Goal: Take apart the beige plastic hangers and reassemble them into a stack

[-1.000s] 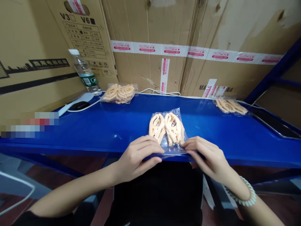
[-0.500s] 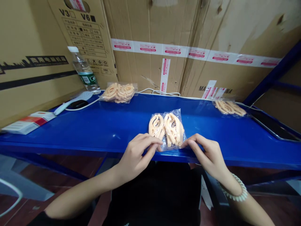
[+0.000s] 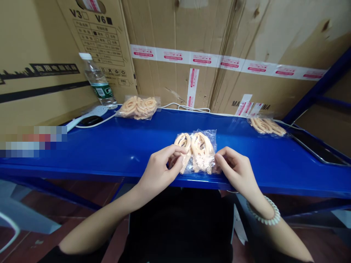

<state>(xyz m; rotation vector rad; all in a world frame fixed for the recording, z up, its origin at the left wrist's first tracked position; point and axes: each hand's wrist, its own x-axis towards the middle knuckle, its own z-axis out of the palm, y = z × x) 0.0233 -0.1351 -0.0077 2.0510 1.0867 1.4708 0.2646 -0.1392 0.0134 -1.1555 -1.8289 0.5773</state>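
A clear plastic bag of peach-coloured ear-shaped pieces [image 3: 196,151] lies near the front edge of the blue shelf [image 3: 123,146]. My left hand [image 3: 160,170] pinches the bag's lower left part with thumb and fingers. On the other side, my right hand [image 3: 234,170] pinches its lower right corner. Both hands rest at the shelf's front edge, and the near end of the bag looks folded under them. A beaded bracelet [image 3: 264,215] circles my right wrist.
Two more bags of the same pieces lie at the back left [image 3: 139,107] and back right [image 3: 264,125]. A water bottle [image 3: 97,83], a white handled device [image 3: 85,118], a white cable [image 3: 189,107] and a dark tray [image 3: 318,146] sit along the shelf. Cardboard boxes [image 3: 208,51] stand behind.
Both hands have moved forward along the bag, from its near edge up onto its lower part, and the bag's near end has been gathered or folded in.
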